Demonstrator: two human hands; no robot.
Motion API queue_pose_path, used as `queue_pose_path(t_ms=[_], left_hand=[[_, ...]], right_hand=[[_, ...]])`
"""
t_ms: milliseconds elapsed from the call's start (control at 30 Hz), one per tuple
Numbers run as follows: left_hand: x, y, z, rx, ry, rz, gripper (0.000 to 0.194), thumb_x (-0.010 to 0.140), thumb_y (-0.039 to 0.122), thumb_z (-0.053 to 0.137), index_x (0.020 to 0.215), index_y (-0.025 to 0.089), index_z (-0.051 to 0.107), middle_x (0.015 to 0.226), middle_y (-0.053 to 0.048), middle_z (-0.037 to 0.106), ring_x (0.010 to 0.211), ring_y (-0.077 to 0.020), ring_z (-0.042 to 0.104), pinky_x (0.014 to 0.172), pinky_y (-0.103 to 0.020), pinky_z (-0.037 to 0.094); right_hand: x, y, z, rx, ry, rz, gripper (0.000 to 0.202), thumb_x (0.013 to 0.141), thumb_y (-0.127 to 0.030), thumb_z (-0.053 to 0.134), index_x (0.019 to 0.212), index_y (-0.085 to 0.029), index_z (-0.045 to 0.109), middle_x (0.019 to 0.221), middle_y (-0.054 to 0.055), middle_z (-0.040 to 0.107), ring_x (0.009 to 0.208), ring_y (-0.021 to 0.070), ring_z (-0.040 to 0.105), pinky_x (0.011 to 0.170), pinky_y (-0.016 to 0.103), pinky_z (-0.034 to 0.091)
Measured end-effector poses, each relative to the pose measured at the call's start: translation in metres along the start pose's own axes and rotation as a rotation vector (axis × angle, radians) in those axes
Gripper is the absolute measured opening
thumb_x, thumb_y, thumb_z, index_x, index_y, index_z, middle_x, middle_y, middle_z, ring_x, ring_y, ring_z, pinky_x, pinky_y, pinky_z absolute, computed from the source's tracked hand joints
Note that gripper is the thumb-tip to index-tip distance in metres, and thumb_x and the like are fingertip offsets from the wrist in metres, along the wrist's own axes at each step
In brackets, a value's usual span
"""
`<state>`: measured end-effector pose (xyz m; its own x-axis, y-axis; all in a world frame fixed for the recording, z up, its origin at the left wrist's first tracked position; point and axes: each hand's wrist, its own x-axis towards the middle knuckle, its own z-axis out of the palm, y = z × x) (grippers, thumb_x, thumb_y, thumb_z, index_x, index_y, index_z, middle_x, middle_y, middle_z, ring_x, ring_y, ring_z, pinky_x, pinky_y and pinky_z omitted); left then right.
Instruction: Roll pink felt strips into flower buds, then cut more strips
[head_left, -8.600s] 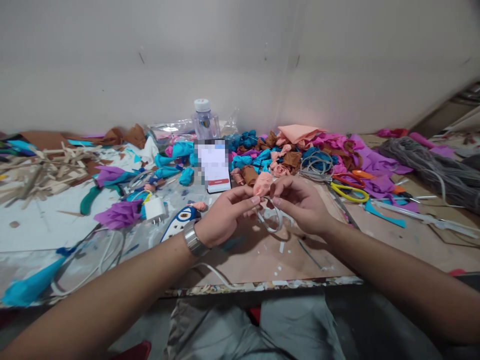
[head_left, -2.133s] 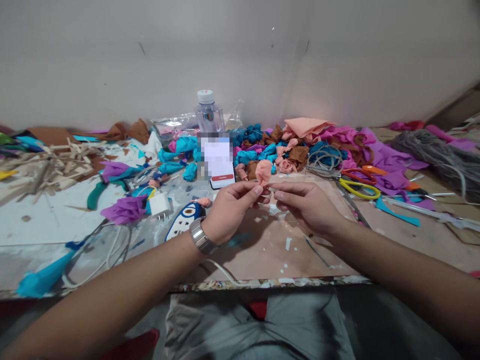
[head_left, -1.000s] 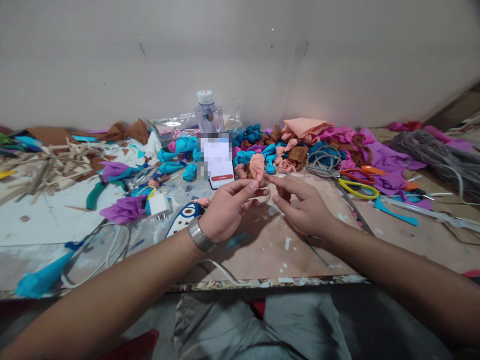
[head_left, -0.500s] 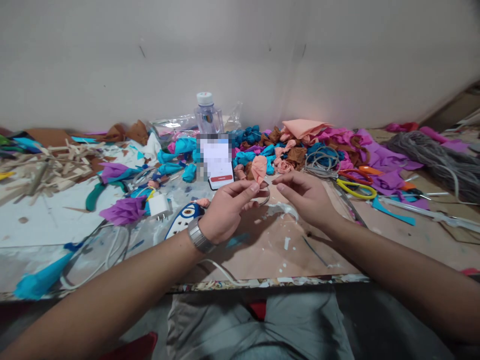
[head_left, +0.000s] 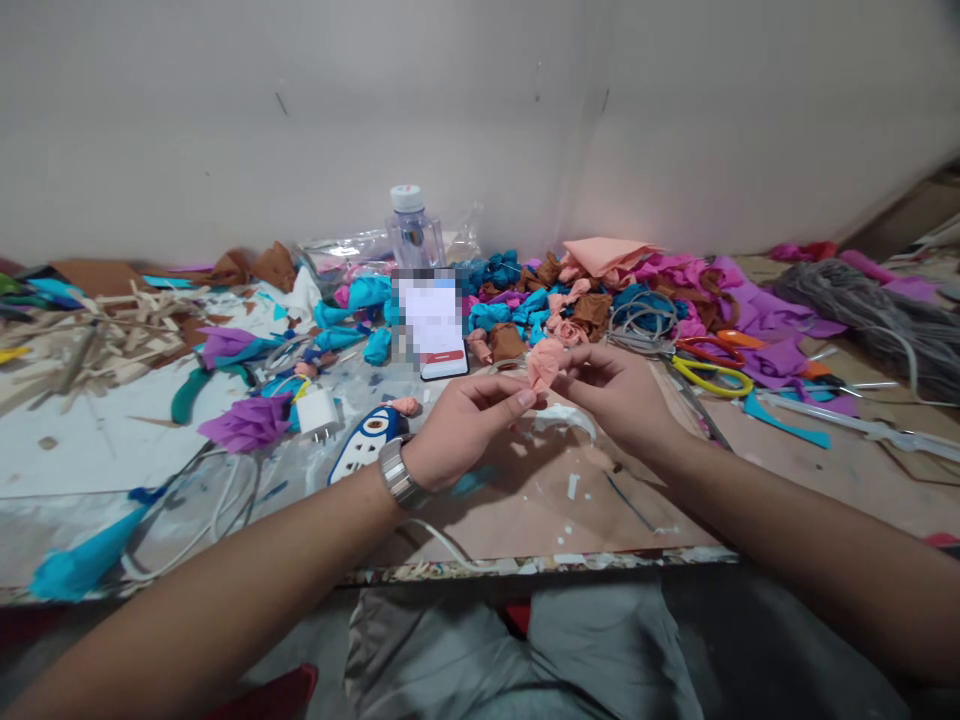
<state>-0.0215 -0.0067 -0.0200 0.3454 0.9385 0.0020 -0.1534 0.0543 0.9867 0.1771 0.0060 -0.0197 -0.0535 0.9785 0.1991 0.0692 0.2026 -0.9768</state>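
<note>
A small peach crepe-paper flower is held above the table, in front of the phone. My left hand, with a metal watch on its wrist, pinches the flower's narrow base between thumb and fingertips. On the flower's other side, my right hand has its fingers closed at the edge of the paper. Its fingertips are partly hidden, so the exact grip is hard to see. Behind the hands lies a heap of crumpled paper flowers in peach, brown, blue and pink.
A phone leans before a clear bottle. Yellow-handled scissors and a wire coil lie right. A power strip, white charger, purple flower and wooden sticks are left. Grey yarn lies far right.
The peach flower has moved slightly right and down with my left hand, and its top now tips to the right. My right hand, apart from it before, now touches the paper.
</note>
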Motion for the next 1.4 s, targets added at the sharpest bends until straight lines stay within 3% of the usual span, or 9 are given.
queue_pose_path(t_ms=[100,200,400,567,700,833,1067,1400], left_hand=[[-0.001,0.003,0.0,0.084,0.0,0.031,0.029,0.082,0.044,0.081,0.089,0.016,0.082,0.098,-0.01,0.08,0.073,-0.0146,0.066,0.067,-0.027,0.052],[-0.001,0.006,0.001,0.178,-0.011,0.078,0.025,0.084,0.041,0.08,0.088,0.016,0.083,0.091,-0.009,0.08,0.072,-0.0141,0.065,0.069,-0.026,0.051],[-0.003,0.005,0.003,0.217,-0.077,0.095,0.022,0.086,0.038,0.078,0.096,0.019,0.085,0.1,-0.009,0.081,0.086,-0.0193,0.071,0.081,-0.03,0.053],[-0.001,0.003,0.002,0.2,0.044,0.1,0.023,0.086,0.04,0.078,0.091,0.018,0.083,0.099,-0.008,0.081,0.087,-0.0172,0.071,0.077,-0.026,0.051],[0.003,0.002,0.0,0.105,0.115,0.024,0.031,0.088,0.046,0.075,0.098,0.017,0.081,0.098,-0.009,0.081,0.089,-0.0176,0.073,0.065,-0.021,0.048],[0.003,0.004,0.002,0.094,0.086,0.038,0.029,0.089,0.042,0.075,0.093,0.013,0.079,0.088,-0.008,0.08,0.072,-0.0124,0.068,0.061,-0.02,0.048],[-0.001,0.005,0.003,0.183,-0.007,0.1,0.025,0.093,0.036,0.071,0.093,0.012,0.077,0.083,-0.006,0.078,0.068,-0.0099,0.066,0.061,-0.019,0.051],[-0.002,0.001,0.002,0.272,0.009,0.134,0.027,0.095,0.038,0.068,0.096,0.012,0.077,0.086,-0.007,0.08,0.073,-0.0128,0.071,0.063,-0.02,0.055]], right_hand=[[0.001,-0.002,0.0,0.006,0.002,0.017,0.023,0.073,-0.039,0.087,0.087,-0.022,0.081,0.085,0.004,0.076,0.074,0.0163,0.064,0.07,0.031,0.051],[0.001,-0.008,-0.001,-0.056,0.024,0.024,0.014,0.073,-0.033,0.084,0.078,-0.02,0.081,0.085,0.005,0.078,0.078,0.0179,0.067,0.075,0.032,0.052],[0.0,-0.008,-0.002,-0.104,0.031,-0.005,0.006,0.071,-0.02,0.079,0.076,-0.019,0.077,0.073,0.002,0.074,0.068,0.0156,0.062,0.065,0.029,0.047],[0.001,-0.006,-0.003,-0.031,0.076,-0.044,0.016,0.079,-0.033,0.079,0.079,-0.018,0.072,0.07,-0.001,0.064,0.059,0.01,0.05,0.056,0.026,0.038],[-0.001,-0.01,-0.002,0.054,-0.092,-0.091,0.024,0.079,-0.037,0.082,0.074,-0.019,0.067,0.068,-0.002,0.06,0.059,0.0098,0.05,0.057,0.026,0.04],[-0.005,-0.008,0.002,0.073,-0.257,-0.101,0.022,0.083,-0.036,0.081,0.079,-0.018,0.069,0.077,0.001,0.068,0.072,0.0133,0.062,0.068,0.028,0.05],[-0.006,-0.002,0.001,0.07,-0.317,-0.043,0.02,0.087,-0.036,0.079,0.084,-0.018,0.071,0.082,0.003,0.071,0.078,0.0157,0.066,0.074,0.03,0.052],[-0.005,0.003,0.001,-0.048,-0.282,-0.1,0.021,0.088,-0.038,0.078,0.084,-0.018,0.072,0.083,0.004,0.071,0.079,0.0177,0.064,0.075,0.033,0.05]])
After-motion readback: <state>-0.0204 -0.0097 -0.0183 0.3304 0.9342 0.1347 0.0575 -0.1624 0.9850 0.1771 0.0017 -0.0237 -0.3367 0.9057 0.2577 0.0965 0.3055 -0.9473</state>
